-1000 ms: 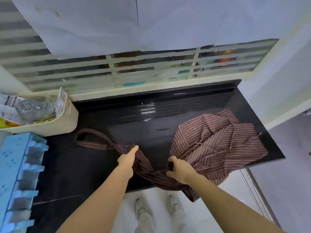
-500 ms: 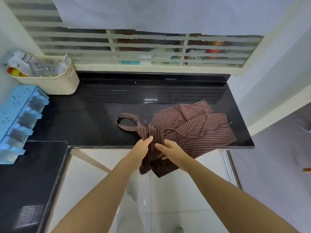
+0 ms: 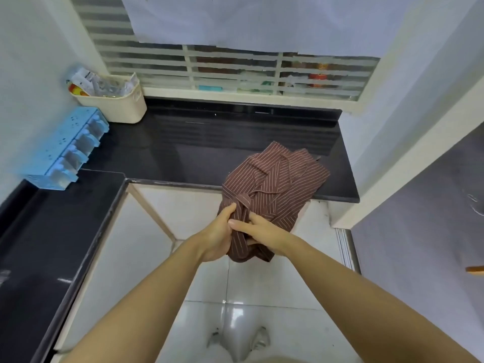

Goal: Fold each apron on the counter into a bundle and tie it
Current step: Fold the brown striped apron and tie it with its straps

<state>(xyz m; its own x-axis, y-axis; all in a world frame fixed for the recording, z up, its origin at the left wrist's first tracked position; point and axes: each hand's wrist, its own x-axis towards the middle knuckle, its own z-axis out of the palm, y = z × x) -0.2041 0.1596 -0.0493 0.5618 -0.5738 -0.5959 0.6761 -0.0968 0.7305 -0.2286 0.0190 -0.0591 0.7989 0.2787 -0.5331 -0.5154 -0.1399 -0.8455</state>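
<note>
Item: one brown pinstriped apron (image 3: 277, 184), lying crumpled at the front edge of the bench (image 3: 199, 150) near its right front corner; the upper part rests on the dark bench top, the lower part hangs over the front edge above the tiled floor (image 3: 262, 284). Left hand (image 3: 218, 231): curled round the gathered lower cloth, thumb up beside a loop of strap (image 3: 243, 200). Right hand (image 3: 262, 229): touching the left, fingers laid across the same gathered cloth and thumb beneath, pinching it. Condition: bunched rather than folded; no flat fold or tight bundle shows, and no strap is wound round it or knotted. Judged early in the task: gathering under way; compacting, wrapping and tying left. No other apron in view. Also present: cream basket (image 3: 115, 106) of packets at the back left corner; blue compartment rack (image 3: 68, 148) on the left wing of the bench.
</note>
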